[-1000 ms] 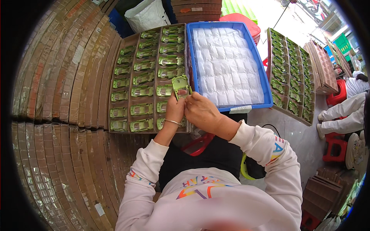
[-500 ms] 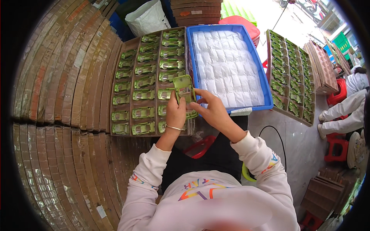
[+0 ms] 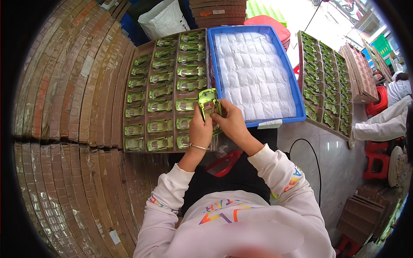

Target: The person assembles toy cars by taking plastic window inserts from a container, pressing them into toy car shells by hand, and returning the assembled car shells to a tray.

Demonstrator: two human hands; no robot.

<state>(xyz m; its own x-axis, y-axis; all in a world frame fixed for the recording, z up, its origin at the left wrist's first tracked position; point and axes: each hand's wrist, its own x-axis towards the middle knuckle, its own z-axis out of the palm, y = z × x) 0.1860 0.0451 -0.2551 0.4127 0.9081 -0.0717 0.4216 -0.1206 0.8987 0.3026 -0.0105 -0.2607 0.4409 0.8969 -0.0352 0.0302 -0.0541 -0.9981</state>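
Observation:
Between my two hands, in front of my chest, is a bright green plastic toy car body shell (image 3: 207, 94) with an open window frame, tilted up. The fingers of my left hand (image 3: 200, 132) grip its left side. My right hand (image 3: 232, 122) pinches its right, lower side; the fingertips are partly hidden behind the shell. Under and left of my hands lies a brown compartment tray (image 3: 147, 95) with columns of similar green car shells. Just right of it, a blue tray (image 3: 287, 73) holds rows of small white packets (image 3: 251, 77).
Tall stacks of brown cardboard trays (image 3: 81, 90) line the left side. A second brown tray (image 3: 320, 86) of green shells leans at the right. A white sack (image 3: 165, 21) stands behind. A red stool (image 3: 376, 165) and another person (image 3: 380, 124) are at far right.
The green car shell has been tilted and turned, lying slightly lower and more to the right. My right hand has drawn closer in, its fingers now on the shell's side.

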